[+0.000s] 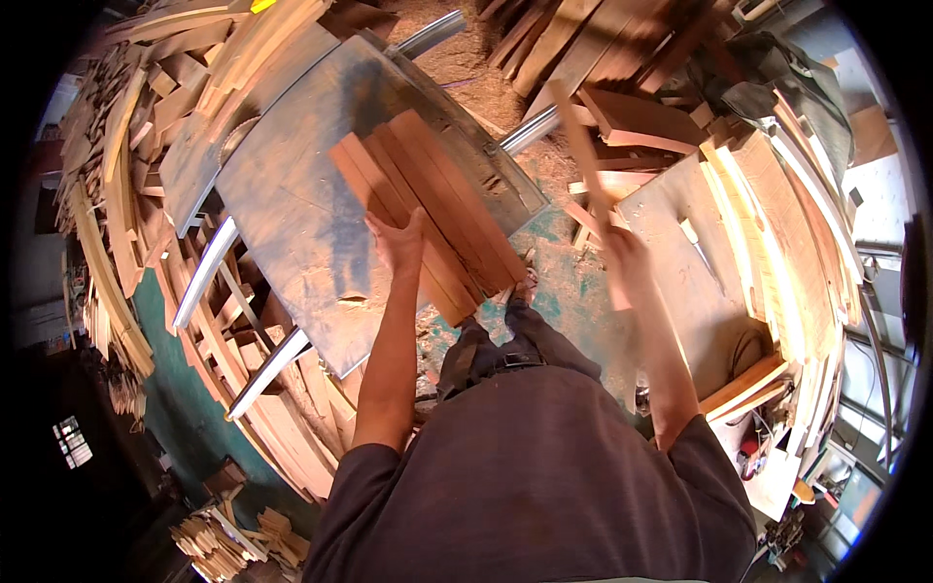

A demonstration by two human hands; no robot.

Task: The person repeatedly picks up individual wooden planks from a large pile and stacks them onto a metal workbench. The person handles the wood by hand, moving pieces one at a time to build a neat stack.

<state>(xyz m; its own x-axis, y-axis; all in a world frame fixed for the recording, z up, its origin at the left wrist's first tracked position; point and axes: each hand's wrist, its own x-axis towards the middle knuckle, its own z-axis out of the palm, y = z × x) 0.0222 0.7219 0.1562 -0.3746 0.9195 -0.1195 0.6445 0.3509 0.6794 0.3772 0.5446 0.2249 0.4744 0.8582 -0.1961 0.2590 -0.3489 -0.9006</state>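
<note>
Several reddish-brown wooden boards point(442, 199) lie side by side on a grey metal machine table point(292, 204), their near ends sticking out past its edge toward me. My left hand point(397, 241) is closed on the left-hand boards, thumb and fingers spread across the wood. Off to the right, my right hand point(627, 264) grips a long, narrow wooden strip point(581, 155), apart from the boards. The strip stretches away from me beyond the hand and is smeared by motion, as are the fingers around it.
A round saw blade point(236, 141) shows at the table's left part. Metal rails point(530, 128) stick out from the table. Piled offcuts point(117, 175) line the left side. On the right, a pale worktop point(680, 243) carries stacked planks point(777, 233). Sawdust point(457, 73) covers the far floor.
</note>
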